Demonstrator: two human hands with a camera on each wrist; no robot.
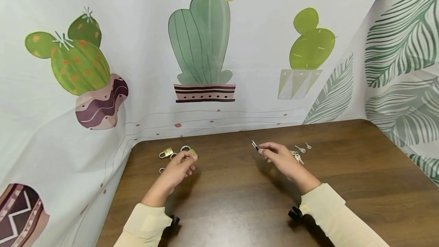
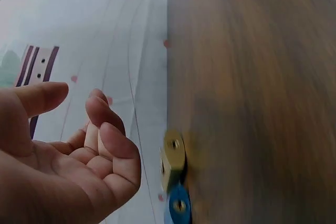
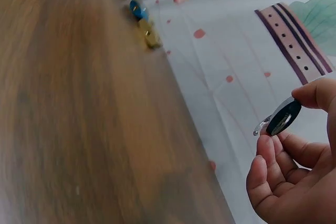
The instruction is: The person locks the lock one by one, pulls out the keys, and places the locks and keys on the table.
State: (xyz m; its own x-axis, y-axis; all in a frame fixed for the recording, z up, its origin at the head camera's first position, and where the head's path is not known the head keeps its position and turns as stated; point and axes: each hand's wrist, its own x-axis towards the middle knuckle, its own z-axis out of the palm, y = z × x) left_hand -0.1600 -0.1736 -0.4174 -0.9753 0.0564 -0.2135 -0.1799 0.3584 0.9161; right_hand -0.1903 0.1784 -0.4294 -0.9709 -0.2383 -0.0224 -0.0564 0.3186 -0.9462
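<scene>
My right hand [image 1: 279, 159] pinches a small black padlock [image 3: 285, 117] between thumb and fingertips, above the table. Its oval keyhole face shows in the right wrist view, with the silver shackle beyond. My left hand [image 1: 178, 170] hovers at the left over a group of padlocks, its fingers loosely curled around nothing. In the left wrist view its thumb stands apart from the fingers. Beside it lie a brass padlock [image 1: 167, 151] and a second brass padlock [image 1: 193, 152], partly behind the fingers. A blue padlock [image 2: 179, 205] shows in the left wrist view; the left hand hides it from the head view.
Several small silver keys [image 1: 297, 158] lie just beyond the right hand, partly covered by it, with a separate key [image 1: 308, 146] farther right. The brown wooden table [image 1: 223, 201] ends at a hanging cloth [image 1: 144, 98] printed with cacti.
</scene>
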